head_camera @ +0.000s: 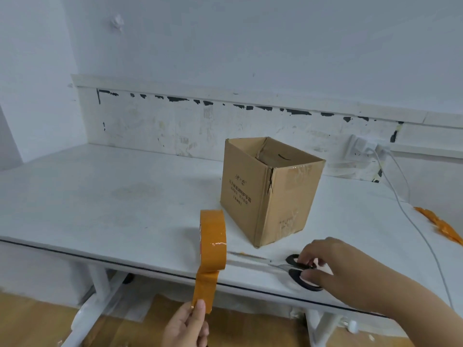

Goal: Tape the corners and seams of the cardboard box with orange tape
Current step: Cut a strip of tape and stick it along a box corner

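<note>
Left hand (pixel 186 326): grip closed as a pinch on the free end of the orange tape strip (pixel 204 289), thumb on top, below the table edge.
Strip: drawn down from the orange tape roll (pixel 213 242), which stands on edge at the front of the table (pixel 100 196), just left of the box.
Right hand (pixel 333 266): fingers curled into and around the black handles of the scissors (pixel 298 269); grip closing on them, scissors flat on the table with blades pointing left toward the roll.
Cardboard box (pixel 270 191): upright, open-topped, mid-table behind roll and scissors; near vertical corner split along its upper part; clear tape patches on the right face; no orange tape visible on it yet.

Step in hand, as judged: cutting a drawn length. Best done with the strip kept taut and straight, adhesive side clear of the table edge, cut square near the roll, length matched to the torn corner first.

Surroundings: crumpled orange tape scrap (pixel 441 226) at the right table edge; white cable (pixel 413 221) running from the wall socket (pixel 363 149) across the right side of the table.
Obstructions: cable lying close to the right arm, liable to snag; upright roll apt to tip or roll when pulled.
</note>
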